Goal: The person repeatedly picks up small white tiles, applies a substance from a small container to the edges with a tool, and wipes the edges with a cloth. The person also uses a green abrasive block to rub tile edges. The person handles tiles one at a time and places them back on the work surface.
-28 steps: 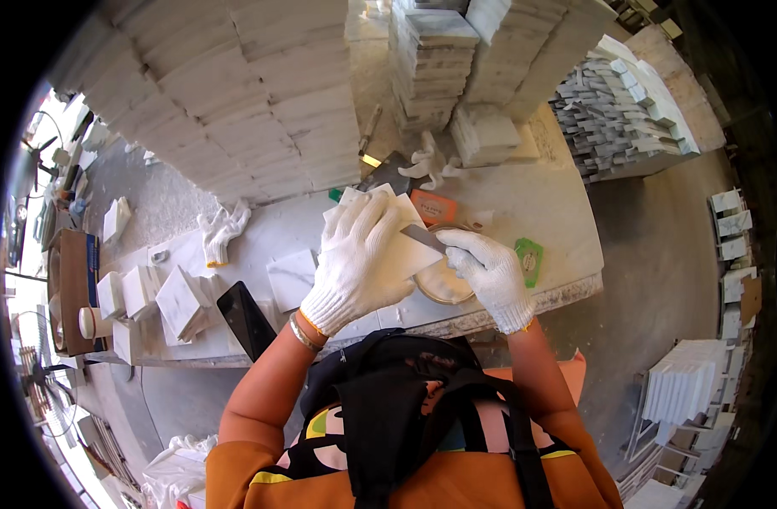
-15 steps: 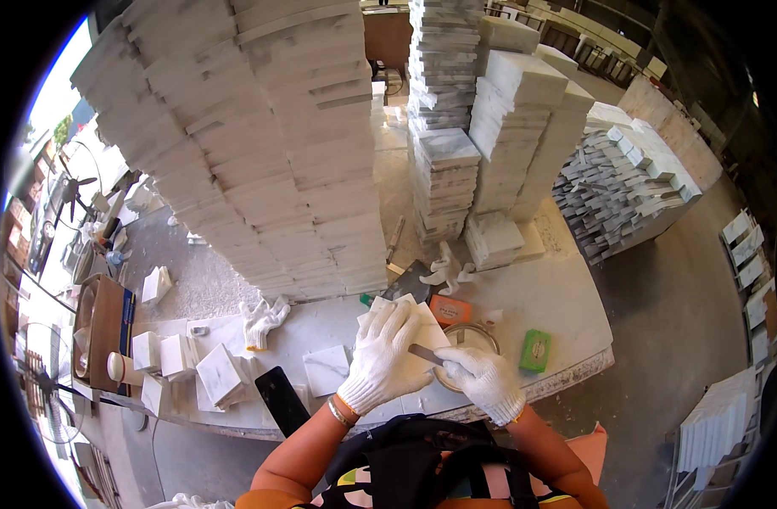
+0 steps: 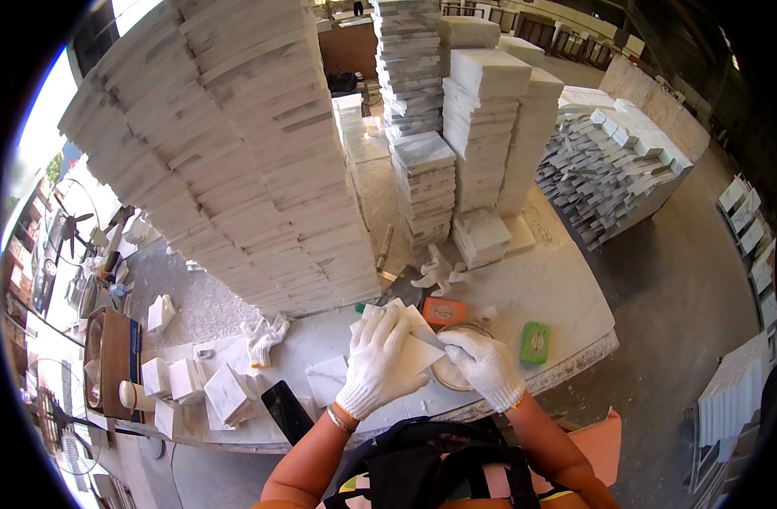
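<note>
My left hand (image 3: pixel 377 360), in a white knit glove, grips a white marble tile (image 3: pixel 419 355), its fingers lying over the top. My gloved right hand (image 3: pixel 483 365) is closed in a pinch at the tile's right corner. A thin grey metal blade showed in its fingers a moment ago; now it is almost wholly hidden. Partly under the right hand stands a round tin (image 3: pixel 446 375) with pale contents. An orange box (image 3: pixel 444 311) lies just beyond it, and a green box (image 3: pixel 535 343) to the right.
Tall stacks of marble tiles (image 3: pixel 236 161) rise at the far side of the table. Loose tiles (image 3: pixel 229 394), a black phone (image 3: pixel 286 411), a paper cup (image 3: pixel 137 395) and an empty glove (image 3: pixel 265 338) lie to the left. Another glove (image 3: pixel 440 270) lies beyond the orange box.
The right hand has turned slightly and drawn its fingertips to the tile's corner, and the blade has dropped mostly out of sight. The left hand keeps its grip. The whole view has shifted a little.
</note>
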Action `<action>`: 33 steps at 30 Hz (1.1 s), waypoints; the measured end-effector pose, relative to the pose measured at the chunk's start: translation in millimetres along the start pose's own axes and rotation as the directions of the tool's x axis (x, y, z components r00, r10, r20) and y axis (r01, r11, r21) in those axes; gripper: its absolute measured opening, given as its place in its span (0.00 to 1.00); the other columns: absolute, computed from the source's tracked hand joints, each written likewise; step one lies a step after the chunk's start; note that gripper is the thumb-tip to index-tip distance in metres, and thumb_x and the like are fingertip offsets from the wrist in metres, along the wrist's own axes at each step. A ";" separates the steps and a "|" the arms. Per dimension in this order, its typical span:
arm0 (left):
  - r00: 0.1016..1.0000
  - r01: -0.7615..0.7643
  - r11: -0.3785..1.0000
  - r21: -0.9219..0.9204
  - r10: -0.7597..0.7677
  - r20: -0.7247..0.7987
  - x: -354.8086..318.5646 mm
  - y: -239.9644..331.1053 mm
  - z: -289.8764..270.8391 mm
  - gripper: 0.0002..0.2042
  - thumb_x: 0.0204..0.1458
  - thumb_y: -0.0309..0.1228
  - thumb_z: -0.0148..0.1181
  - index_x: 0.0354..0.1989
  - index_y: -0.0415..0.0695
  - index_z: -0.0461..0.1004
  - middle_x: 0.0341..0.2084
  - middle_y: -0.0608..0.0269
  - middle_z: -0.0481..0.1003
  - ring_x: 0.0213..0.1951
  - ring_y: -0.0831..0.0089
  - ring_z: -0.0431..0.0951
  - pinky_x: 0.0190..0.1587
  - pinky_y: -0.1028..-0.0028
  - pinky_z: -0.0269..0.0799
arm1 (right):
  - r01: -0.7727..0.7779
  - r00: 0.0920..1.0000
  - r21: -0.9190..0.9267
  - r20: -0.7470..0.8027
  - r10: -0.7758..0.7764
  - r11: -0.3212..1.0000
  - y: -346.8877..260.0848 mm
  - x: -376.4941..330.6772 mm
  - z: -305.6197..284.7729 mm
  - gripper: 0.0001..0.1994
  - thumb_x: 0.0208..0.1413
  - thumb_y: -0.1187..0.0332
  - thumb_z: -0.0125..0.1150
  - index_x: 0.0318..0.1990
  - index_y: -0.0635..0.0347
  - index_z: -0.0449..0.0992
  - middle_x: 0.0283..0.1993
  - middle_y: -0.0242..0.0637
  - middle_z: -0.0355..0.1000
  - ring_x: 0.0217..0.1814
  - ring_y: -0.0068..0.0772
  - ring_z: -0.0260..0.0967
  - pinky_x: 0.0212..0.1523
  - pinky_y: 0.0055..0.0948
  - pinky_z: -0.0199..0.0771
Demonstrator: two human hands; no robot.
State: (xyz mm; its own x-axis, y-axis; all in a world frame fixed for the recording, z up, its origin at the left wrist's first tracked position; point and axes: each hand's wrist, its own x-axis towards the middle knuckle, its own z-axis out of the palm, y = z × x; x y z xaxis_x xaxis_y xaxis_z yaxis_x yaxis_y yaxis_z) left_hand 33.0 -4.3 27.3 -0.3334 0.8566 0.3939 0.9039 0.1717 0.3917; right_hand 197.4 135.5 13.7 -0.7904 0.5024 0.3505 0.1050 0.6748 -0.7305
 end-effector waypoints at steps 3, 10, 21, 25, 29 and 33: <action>0.998 -0.012 1.000 -0.018 0.011 -0.057 -2.3 -3.5 9.0 0.37 0.28 0.40 0.74 0.53 0.40 0.72 0.60 0.45 0.69 0.63 0.47 0.66 0.65 0.51 0.61 | 0.103 0.993 -0.069 0.072 -0.098 0.992 -7.0 -8.6 9.0 0.12 0.56 0.71 0.66 0.48 0.54 0.82 0.37 0.43 0.80 0.36 0.45 0.78 0.37 0.37 0.78; 0.995 0.007 1.000 0.008 -0.008 0.095 -1.1 -0.4 -3.0 0.42 0.27 0.43 0.76 0.57 0.40 0.69 0.63 0.44 0.64 0.66 0.42 0.60 0.65 0.46 0.57 | 0.047 0.998 0.038 -0.032 -0.045 0.998 -8.2 -2.9 6.6 0.11 0.55 0.71 0.65 0.45 0.52 0.83 0.31 0.39 0.78 0.30 0.40 0.75 0.32 0.35 0.73; 0.962 -0.103 0.990 -0.092 0.123 0.244 -58.1 -13.5 -34.9 0.32 0.43 0.49 0.73 0.56 0.47 0.76 0.67 0.45 0.64 0.68 0.36 0.60 0.67 0.46 0.58 | -0.095 0.978 0.273 0.207 0.038 0.957 -12.4 -18.6 -8.2 0.11 0.56 0.75 0.66 0.47 0.61 0.82 0.41 0.41 0.81 0.42 0.37 0.79 0.45 0.31 0.77; 0.990 0.041 0.970 -0.240 -0.007 0.140 -83.8 -17.6 -45.5 0.18 0.46 0.43 0.72 0.41 0.45 0.83 0.60 0.48 0.73 0.62 0.42 0.70 0.63 0.52 0.65 | -0.165 0.971 0.365 0.222 0.087 0.916 -21.3 -25.7 -7.4 0.13 0.58 0.75 0.65 0.51 0.62 0.80 0.43 0.42 0.81 0.44 0.32 0.79 0.46 0.27 0.77; 0.971 0.237 0.901 -0.363 -0.216 0.097 -91.3 -15.7 -48.3 0.11 0.46 0.36 0.72 0.30 0.41 0.83 0.53 0.48 0.77 0.51 0.48 0.80 0.53 0.58 0.75 | -0.201 0.977 0.458 0.162 0.141 0.866 -23.5 -29.9 -3.6 0.13 0.63 0.75 0.61 0.54 0.65 0.79 0.44 0.40 0.80 0.43 0.24 0.77 0.45 0.24 0.78; 0.936 0.315 0.774 -0.550 -0.351 0.042 -84.9 1.2 -45.7 0.13 0.49 0.33 0.71 0.38 0.36 0.81 0.51 0.47 0.79 0.43 0.61 0.83 0.45 0.67 0.78 | -0.307 0.951 0.566 0.223 0.216 0.765 -39.0 -23.1 -10.8 0.16 0.63 0.76 0.60 0.57 0.68 0.76 0.51 0.39 0.79 0.50 0.25 0.76 0.51 0.25 0.76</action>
State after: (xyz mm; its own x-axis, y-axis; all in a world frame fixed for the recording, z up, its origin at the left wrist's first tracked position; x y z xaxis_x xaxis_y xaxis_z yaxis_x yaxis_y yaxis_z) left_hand 50.2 -99.0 32.3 -0.6176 0.7616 0.1962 0.4473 0.1350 0.8841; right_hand 218.2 103.4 40.4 -0.8631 0.5031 0.0448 -0.0188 0.0566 -0.9982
